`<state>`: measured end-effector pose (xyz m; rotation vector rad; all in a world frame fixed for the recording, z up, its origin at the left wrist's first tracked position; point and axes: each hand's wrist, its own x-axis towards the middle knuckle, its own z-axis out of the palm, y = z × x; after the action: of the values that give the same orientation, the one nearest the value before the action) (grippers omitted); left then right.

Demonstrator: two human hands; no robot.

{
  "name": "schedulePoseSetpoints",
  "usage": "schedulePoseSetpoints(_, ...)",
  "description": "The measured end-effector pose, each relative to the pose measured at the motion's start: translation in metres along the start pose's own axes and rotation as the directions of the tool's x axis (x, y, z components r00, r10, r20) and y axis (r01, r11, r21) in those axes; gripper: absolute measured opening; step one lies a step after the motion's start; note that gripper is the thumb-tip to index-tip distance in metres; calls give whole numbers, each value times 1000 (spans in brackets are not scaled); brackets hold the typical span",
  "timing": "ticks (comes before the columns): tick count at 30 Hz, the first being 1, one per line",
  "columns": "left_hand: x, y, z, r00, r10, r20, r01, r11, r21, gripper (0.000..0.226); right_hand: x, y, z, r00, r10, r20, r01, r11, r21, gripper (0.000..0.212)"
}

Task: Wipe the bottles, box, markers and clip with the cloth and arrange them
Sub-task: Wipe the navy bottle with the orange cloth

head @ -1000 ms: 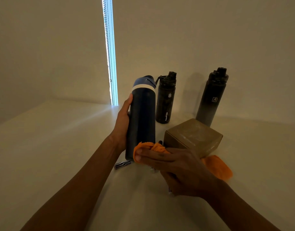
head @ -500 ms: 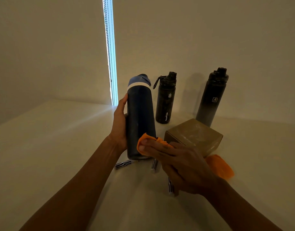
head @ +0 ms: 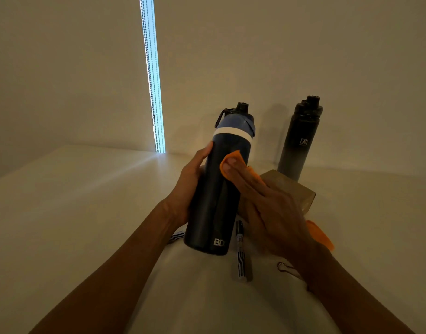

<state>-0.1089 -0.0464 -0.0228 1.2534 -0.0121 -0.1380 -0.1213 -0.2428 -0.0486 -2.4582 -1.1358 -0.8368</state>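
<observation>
Now up near the white band of the blue bottle with the orange cloth, having started a second ago down by the base. Also lifted and tipped the bottle nearer the head camera meanwhile, top leaning away and to the right, enough to hide all but the cap of the middle black bottle. Reads as one long upward stroke along the front face. Probably close to done on this side, with lid and back still to wipe, then everything else.

Gripping the bottle's left flank with the left hand, thumb laid up along the side, other fingers wrapped behind and out of sight. Pressing the cloth flat against the bottle with the right hand, fingers straight and held together, and trailing the cloth's loose tail out past the wrist.

Holding the bottle clear of the desk, as far as can be judged, above a marker just right of the base and a second marker peeking out at its left. Left to wipe, by the look of it: brown box behind the right hand, tall black bottle upright by the wall, wire clip beside the right forearm.
</observation>
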Motion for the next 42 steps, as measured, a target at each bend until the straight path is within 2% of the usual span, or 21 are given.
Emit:
schedulePoseSetpoints(5,3,-6,13,996,73,-46,-69,993,100,37,5,9,-7,986,145,-81,-147,989,-16,63)
schedulePoseSetpoints(8,2,-8,14,998,65,-10,-65,997,46,46,5,9,-8,983,155,-100,-155,988,15,61)
schedulePoseSetpoints(12,3,-6,9,995,96,-30,-94,994,51,43,3,2,-5,994,67,-84,-61,996,68,53)
schedulePoseSetpoints(17,8,-1,-9,997,69,-42,-71,997,-43,57,-10,-18,3,987,-106,124,89,987,135,62)
schedulePoseSetpoints(21,13,2,-21,989,124,-85,-129,990,-57,58,-14,-32,10,952,-236,193,201,962,183,61)
schedulePoseSetpoints(28,28,-2,-48,997,71,-36,-78,965,-249,98,-18,-34,14,918,-315,240,290,948,135,63)
schedulePoseSetpoints(32,33,-6,-52,999,26,-30,-33,964,-265,100,-18,-29,14,927,-319,196,311,948,74,71)
schedulePoseSetpoints(39,27,-8,-43,991,-26,128,70,934,-351,92,-18,-24,9,917,-344,200,354,935,-14,95)
schedulePoseSetpoints(42,23,-4,-40,991,-14,134,63,927,-369,87,-19,-21,14,915,-282,288,308,950,-50,111)
